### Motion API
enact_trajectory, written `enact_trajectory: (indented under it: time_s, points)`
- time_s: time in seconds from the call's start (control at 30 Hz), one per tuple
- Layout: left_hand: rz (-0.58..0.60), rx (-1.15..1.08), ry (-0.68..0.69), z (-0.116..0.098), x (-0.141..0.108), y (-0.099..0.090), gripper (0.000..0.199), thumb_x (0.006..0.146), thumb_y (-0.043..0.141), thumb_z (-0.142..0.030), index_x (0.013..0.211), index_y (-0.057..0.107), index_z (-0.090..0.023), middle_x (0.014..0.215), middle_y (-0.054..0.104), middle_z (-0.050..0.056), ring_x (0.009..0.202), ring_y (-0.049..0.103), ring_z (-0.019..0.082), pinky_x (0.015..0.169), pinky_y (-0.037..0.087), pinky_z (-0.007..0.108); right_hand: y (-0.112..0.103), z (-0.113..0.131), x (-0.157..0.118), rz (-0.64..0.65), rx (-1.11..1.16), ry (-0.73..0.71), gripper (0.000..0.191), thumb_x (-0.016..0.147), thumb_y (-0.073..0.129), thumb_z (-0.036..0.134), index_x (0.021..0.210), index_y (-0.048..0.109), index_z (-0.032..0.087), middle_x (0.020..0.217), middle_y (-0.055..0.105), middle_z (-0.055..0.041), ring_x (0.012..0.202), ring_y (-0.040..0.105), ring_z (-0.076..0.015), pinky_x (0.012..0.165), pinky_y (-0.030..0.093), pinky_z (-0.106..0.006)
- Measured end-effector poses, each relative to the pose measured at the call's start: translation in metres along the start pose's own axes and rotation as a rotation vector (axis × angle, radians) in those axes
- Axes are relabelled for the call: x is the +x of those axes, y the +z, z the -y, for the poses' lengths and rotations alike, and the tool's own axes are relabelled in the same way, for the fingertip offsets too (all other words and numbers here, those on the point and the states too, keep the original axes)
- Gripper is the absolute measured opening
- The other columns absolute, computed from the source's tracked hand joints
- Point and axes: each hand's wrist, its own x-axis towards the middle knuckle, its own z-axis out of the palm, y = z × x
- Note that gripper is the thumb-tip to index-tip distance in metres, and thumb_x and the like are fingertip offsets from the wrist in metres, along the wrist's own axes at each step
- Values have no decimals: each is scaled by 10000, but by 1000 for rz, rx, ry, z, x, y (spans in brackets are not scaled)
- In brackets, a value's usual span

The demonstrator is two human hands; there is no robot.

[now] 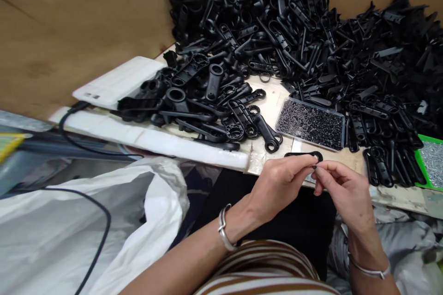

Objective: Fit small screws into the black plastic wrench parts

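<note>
My left hand and my right hand meet at the table's front edge, fingertips pinched together. Between them shows a small black piece, too tiny to name. Just beyond my left fingers lies a long black plastic part with a ring end, partly covered by that hand. Behind my hands is a clear shallow box, filled with tiny black and dark metallic pieces. A black arm-shaped part with a ring end rests on the table left of the box.
A large heap of black plastic parts covers the back. More lie in a row at right, beside a green tray of small silvery pieces. At left are a white flat device, a black cable and a white bag.
</note>
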Motion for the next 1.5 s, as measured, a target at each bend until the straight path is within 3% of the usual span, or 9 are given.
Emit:
enact_trajectory:
  time_s: [0.33,0.63,0.77,0.9,0.97,1.13,1.5]
  points:
    - [-33,166,107,-2,-9,5,105,937,519,-141,887,611,-158,794,728,-2,649,686,87,603,530,137,5,2,-4,-20,13,32,217,879,629,379,884,695,173,617,664,2,561,625,-112,595,530,-202]
    - [6,151,76,-7,-11,6,144,958,462,-141,907,594,-167,754,717,-20,622,678,81,577,518,136,6,8,-4,-47,-136,-38,175,840,626,315,741,653,173,485,619,25,418,583,-95,451,461,-155]
    - [69,143,101,-5,-11,1,119,957,462,-129,967,576,-163,804,723,-9,659,680,83,601,518,150,4,-2,-6,-65,-176,-69,164,840,614,297,737,645,174,485,601,31,398,561,-93,438,444,-167]
    - [109,285,210,1,-7,-12,117,923,524,-111,1021,577,-150,1048,708,59,964,668,167,814,523,272,-11,-20,-10,-142,-182,-13,175,834,637,322,754,650,167,508,593,25,386,536,-99,412,428,-189]
    - [182,452,226,6,-3,-17,72,914,545,-129,961,596,-146,1112,683,81,1063,620,233,832,497,338,-19,-26,-11,-188,-202,6,179,833,643,332,774,657,163,519,592,22,384,525,-100,408,426,-198]
    - [436,634,194,13,5,-16,107,911,521,-120,840,600,-134,961,666,95,910,593,236,737,472,348,-27,-27,-9,-201,-341,-69,172,838,627,323,767,663,171,475,560,41,371,507,-100,414,413,-206]
    - [485,546,211,2,-7,-15,141,920,495,-116,833,605,-125,951,610,99,846,527,211,717,502,309,-16,-17,-2,-161,-699,-339,165,882,562,260,757,643,189,598,623,23,488,556,-98,559,462,-204]
